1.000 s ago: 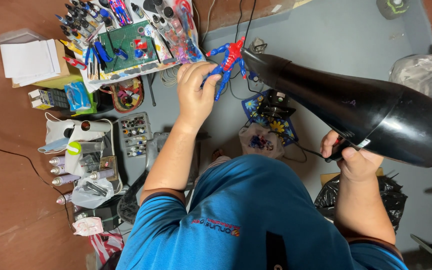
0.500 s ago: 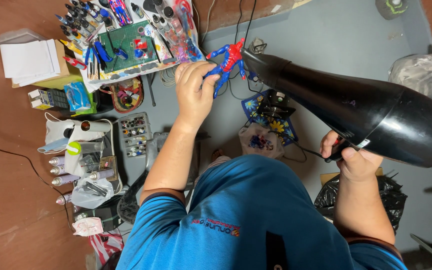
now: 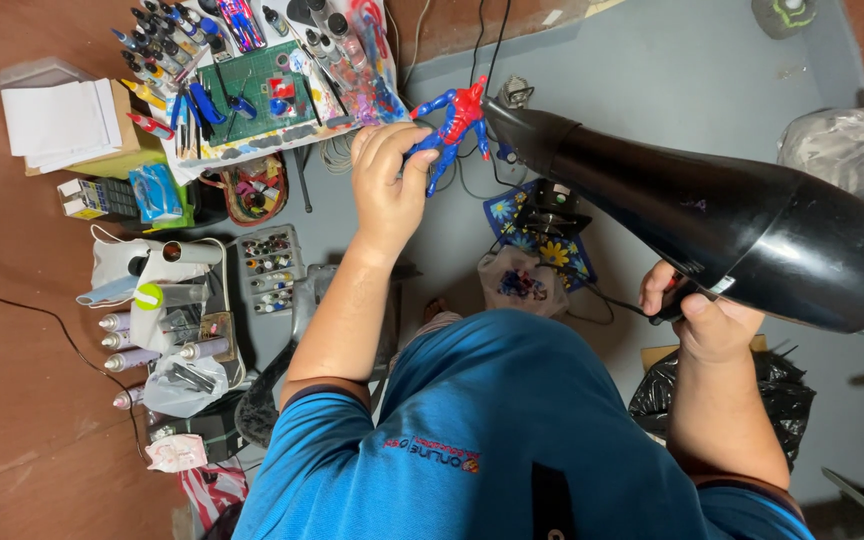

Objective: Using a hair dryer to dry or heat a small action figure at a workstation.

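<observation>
Overhead, both hands grip: left holds figure, seemingly head-up; right aims dryer nozzle-first at it.

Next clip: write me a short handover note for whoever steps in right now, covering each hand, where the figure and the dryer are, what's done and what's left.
Left hand: closed grip on the red and blue action figure, held up over the floor beside the green cutting mat.
Right hand: closed on the handle of the black hair dryer, whose nozzle points at the figure, almost touching it.
Done: figure and dryer are both in hand and lined up.
Left: whether the dryer is running cannot be told; paint bottles sit untouched by the mat.
</observation>
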